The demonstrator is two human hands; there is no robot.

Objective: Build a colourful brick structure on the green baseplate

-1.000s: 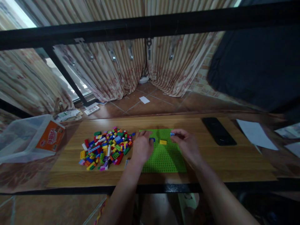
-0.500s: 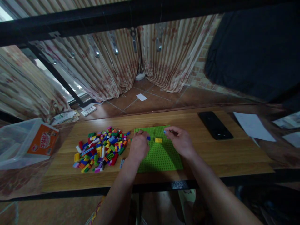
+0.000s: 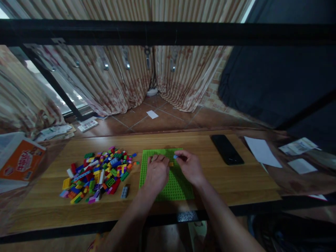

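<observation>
Striped curtains [image 3: 118,80] fill most of the upper frame, w/ a black bar [image 3: 168,34] running side to side & metal clips [image 3: 172,64] showing below it. Dark cloth [image 3: 280,80] takes the upper R. Tiled floor [image 3: 168,122] mid-frame, white card [image 3: 152,114] lying on it; loose papers [image 3: 56,132] at mid-L by the curtain hem.

Wood counter [image 3: 217,185] spans the lower half. Clear plastic bin [image 3: 7,141] w/ orange label [image 3: 22,162] sits at the far L, partly cut off by the frame edge. Pile of toy bricks [image 3: 99,173], lots of colors, L of ctr on the counter; one grey brick [image 3: 124,191] apart, just off the pile's lower R side. Black phone [image 3: 227,149] lies flat R of ctr; white sheet [image 3: 262,152] is further R, approx. at the counter's end.

Green baseplate [image 3: 142,168] lies flat at lower ctr, both hands over it. L hand [image 3: 157,171] is palm-down on the plate's L part, fingers bent & close together; can't tell if it grips anything, fingertips hidden. R hand [image 3: 190,168], over the plate's upper R, pinches a small light-blue piece [image 3: 175,157] btwn thumb & fingers. Yellow brick [image 3: 171,163] is on the plate btwn the hands, partly hidden, nr the L fingers.
</observation>
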